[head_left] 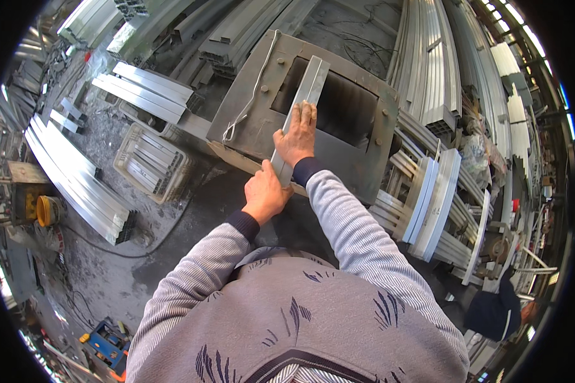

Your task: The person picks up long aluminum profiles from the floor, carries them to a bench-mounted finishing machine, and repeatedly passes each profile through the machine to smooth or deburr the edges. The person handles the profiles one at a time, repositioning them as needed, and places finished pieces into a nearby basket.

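I see my left hand [264, 195] wrapped around the near end of a long metal bar [300, 115], its grip closed tight on it. My right hand [297, 137] lies flat on top of the bar farther up, fingers spread, pressing it down and not curled around it. The bar rests on the grey metal machine [249, 121], from its near edge up across the dark opening [351, 108] in the middle. I think the bar is light for its length, stiff and hollow. It looks smooth and may slip, and its cut ends may be sharp. The long flat sides are the best place to hold it. It is pale silver, straight and shiny, like the stacks of bars [76, 185] on the floor at the left.
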`<state>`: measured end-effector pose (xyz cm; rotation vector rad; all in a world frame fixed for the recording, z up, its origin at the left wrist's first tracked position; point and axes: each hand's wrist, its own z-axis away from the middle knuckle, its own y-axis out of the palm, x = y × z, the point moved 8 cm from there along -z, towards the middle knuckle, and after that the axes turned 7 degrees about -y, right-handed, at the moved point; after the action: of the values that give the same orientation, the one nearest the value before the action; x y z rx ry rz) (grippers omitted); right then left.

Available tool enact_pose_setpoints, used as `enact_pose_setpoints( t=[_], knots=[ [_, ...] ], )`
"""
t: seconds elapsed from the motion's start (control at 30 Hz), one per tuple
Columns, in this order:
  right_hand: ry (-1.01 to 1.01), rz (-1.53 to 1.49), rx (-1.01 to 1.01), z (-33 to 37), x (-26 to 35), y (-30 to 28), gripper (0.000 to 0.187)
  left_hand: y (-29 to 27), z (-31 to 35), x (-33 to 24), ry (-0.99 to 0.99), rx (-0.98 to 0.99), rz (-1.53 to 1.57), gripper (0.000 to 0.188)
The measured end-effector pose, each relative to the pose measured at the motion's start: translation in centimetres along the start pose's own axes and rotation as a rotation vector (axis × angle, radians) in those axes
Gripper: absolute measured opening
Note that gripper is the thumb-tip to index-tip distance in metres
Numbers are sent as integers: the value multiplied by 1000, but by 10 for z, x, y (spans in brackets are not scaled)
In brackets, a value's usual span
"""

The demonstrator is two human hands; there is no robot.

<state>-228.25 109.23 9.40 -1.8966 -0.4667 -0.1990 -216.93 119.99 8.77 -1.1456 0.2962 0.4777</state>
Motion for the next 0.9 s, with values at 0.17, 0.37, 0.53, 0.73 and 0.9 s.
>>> enact_pose_setpoints(
  t=[0.17, 0.37, 0.53, 0.73, 0.9],
  knots=[
    [28, -70, 41, 47, 40, 6, 83, 14, 40, 47, -21, 2, -48, 68],
    [52, -146, 15, 89, 66, 8, 83, 22, 69, 84, -17, -6, -84, 68],
    [50, -176, 58, 102, 77, 9, 81, 24, 80, 96, -76, 71, -99, 66],
    [21, -174, -94, 35, 43, 5, 77, 3, 20, 52, -34, 27, -102, 67],
    [27, -111, -144, -55, -18, 7, 78, -25, -59, -20, 23, 5, -155, 66]
  ],
)
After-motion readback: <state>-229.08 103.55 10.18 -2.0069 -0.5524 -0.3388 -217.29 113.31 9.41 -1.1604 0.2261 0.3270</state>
